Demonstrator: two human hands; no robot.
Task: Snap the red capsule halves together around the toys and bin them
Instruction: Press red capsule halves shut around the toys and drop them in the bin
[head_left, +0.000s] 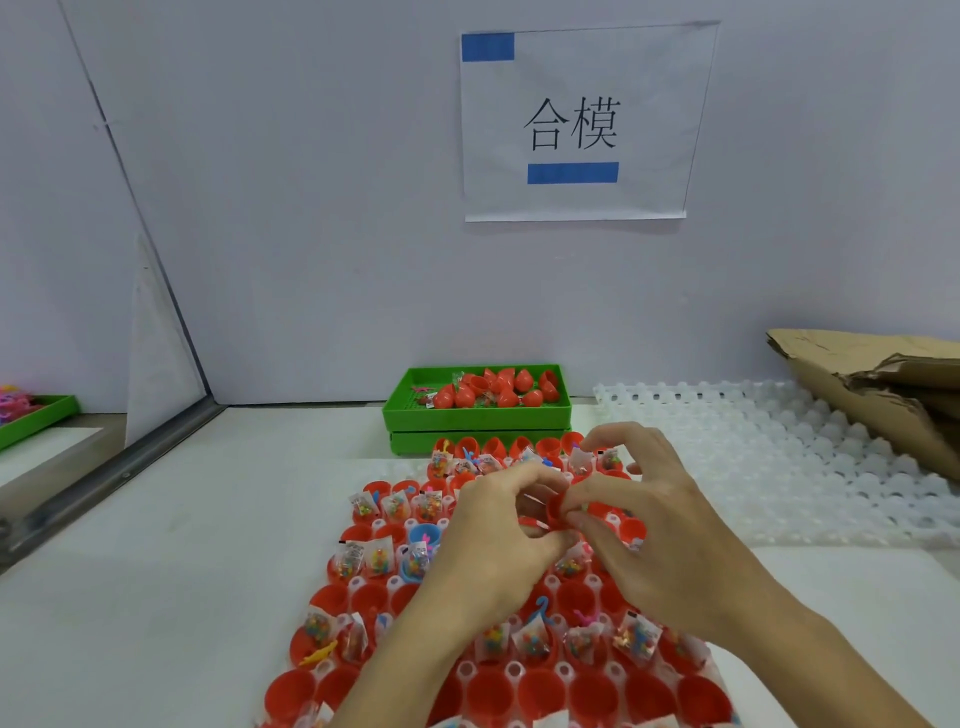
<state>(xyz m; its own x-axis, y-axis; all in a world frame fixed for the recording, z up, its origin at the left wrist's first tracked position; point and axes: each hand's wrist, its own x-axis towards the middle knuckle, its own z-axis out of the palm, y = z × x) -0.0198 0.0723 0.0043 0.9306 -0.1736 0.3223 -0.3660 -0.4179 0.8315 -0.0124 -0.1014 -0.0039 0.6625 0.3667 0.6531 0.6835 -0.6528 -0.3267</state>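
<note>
Dozens of open red plastic capsule halves (488, 693), mouths up, many holding small bagged toys (636, 639), sit in a translucent white moulded tray (514, 670) at the worktop's near edge. Above its middle, the left hand (493, 535) and right hand (639, 535) meet, fingers curled, both pinching one red capsule (556, 512); its axis cannot be told. Toward the far edge, a green plastic bin (478, 413) holds closed red capsules (506, 389).

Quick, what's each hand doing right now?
Left hand: fingers curled, pinching the red capsule.
Right hand: fingertips pinching the same red capsule from the other side.
</note>
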